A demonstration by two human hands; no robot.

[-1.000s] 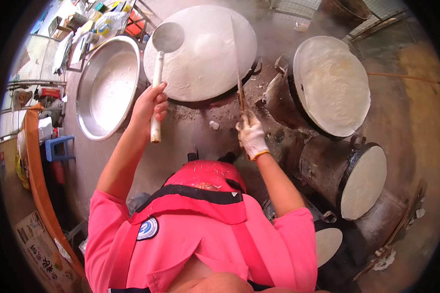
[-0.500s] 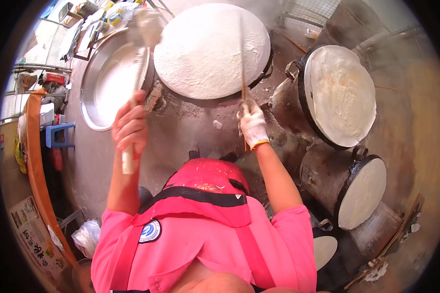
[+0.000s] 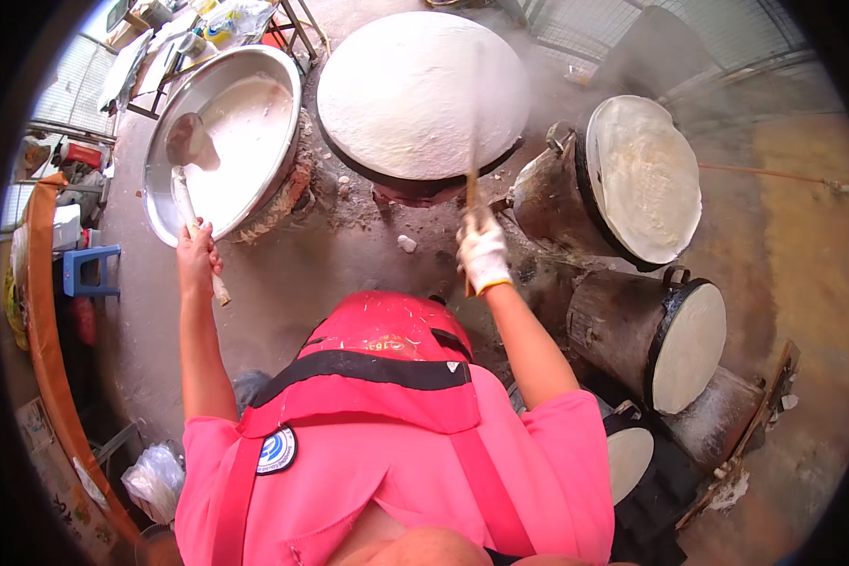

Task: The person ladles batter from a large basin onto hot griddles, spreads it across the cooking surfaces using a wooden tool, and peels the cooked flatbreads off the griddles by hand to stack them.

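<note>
My bare left hand (image 3: 198,259) is closed around the pale handle of a ladle (image 3: 181,193). The ladle's bowl is over the left side of a wide metal basin (image 3: 151,184) holding white batter (image 3: 245,127); whether it touches the batter is unclear. My right hand (image 3: 482,253), in a white work glove, grips a thin wooden stick (image 3: 473,189). Its far part is smeared by motion and reaches over a big round griddle (image 3: 415,94) covered with a white layer. The stick's tip and its contact with the layer cannot be made out.
Two drum stoves with white-covered tops, one larger (image 3: 646,179) and one smaller (image 3: 689,347), stand to the right. Lower right, another white round surface (image 3: 627,462) shows partly. A blue stool (image 3: 91,271) and an orange-brown board (image 3: 42,283) are at left. Steam drifts at the back.
My left hand has swung left and down, bringing the ladle from beside the griddle to over the basin. My right hand still holds the stick over the griddle. The view has shifted slightly.
</note>
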